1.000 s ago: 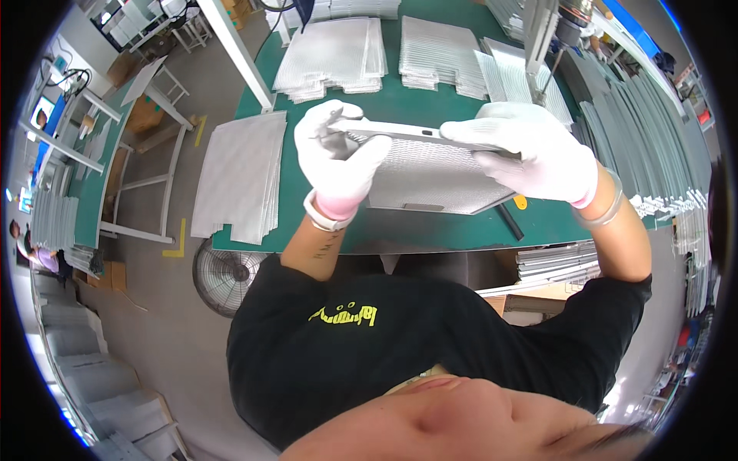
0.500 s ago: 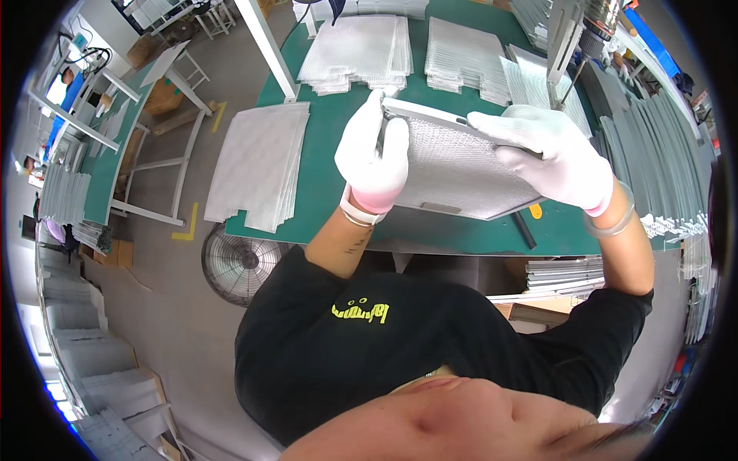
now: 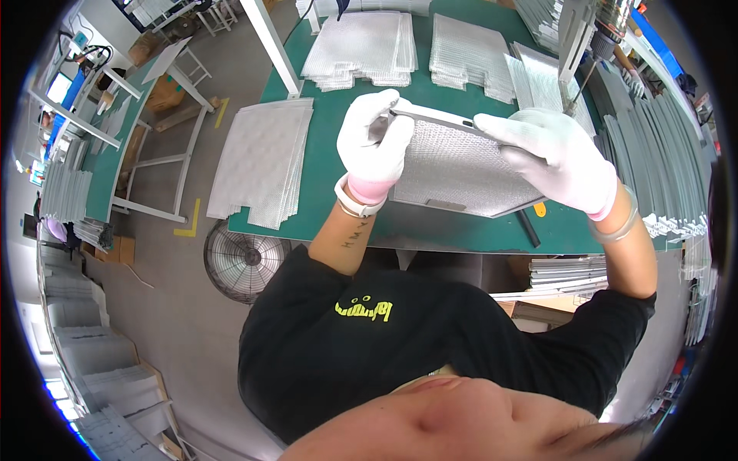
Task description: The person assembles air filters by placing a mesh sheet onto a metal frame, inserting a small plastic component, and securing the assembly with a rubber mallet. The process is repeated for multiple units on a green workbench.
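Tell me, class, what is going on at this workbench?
A person in white gloves holds a framed mesh panel above a green table. The left hand grips its left end and the right hand its right end, fingers on the top frame edge. Stacks of mesh sheets lie on the table around it.

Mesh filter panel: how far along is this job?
Done, apparently: none can be told as finished. In hand: one framed mesh filter panel, tilted above the green table, gripped by the left hand and right hand at its upper edge. Left: seemingly the mesh sheet stacks at the table's left and far side.
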`<state>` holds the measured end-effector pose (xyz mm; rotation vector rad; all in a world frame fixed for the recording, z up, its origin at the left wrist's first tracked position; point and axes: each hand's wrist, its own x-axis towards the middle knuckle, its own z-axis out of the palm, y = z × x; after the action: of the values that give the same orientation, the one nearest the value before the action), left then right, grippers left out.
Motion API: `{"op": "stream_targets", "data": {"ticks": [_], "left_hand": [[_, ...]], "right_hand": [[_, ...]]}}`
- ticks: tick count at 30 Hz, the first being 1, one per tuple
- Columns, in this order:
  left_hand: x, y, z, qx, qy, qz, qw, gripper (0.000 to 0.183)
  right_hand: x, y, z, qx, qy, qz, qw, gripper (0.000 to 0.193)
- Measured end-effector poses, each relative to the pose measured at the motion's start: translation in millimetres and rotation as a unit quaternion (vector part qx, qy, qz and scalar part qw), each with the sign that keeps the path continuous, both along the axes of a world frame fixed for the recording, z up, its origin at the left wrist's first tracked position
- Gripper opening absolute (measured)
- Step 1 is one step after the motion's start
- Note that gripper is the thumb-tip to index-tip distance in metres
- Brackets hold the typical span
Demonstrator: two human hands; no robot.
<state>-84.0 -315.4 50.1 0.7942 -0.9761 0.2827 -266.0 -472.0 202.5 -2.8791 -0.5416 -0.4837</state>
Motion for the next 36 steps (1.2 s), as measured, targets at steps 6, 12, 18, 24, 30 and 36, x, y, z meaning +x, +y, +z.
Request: {"op": "stream_targets", "data": {"ticks": [6,12,18,24,30,36], "left_hand": [[-4,4,16,0.011,-0.02,-0.033,0.999,0.031],[2,2,-9,0.067,-0.027,-0.023,0.997,0.034],[12,3,-3,0.088,-0.044,0.11,0.989,0.032],[32,25,98,0.148,-0.303,0.133,0.932,0.038],[-9,-42,101,0.269,-0.628,0.014,0.731,0.052],[-17,-61,56,0.368,-0.614,0.113,0.689,0.044]], "right_hand": [[3,-1,-4,0.013,-0.028,0.022,0.999,0.052],[-4,-2,0,-0.104,-0.066,-0.01,0.992,0.052],[-76,-27,-85,0.254,-0.446,-0.164,0.843,0.032],[-124,-54,-267,0.005,0.036,-0.492,0.87,0.036],[-125,-64,-293,0.104,0.051,-0.508,0.854,0.027],[-162,-39,-173,0.379,0.122,-0.415,0.818,0.044]]}}
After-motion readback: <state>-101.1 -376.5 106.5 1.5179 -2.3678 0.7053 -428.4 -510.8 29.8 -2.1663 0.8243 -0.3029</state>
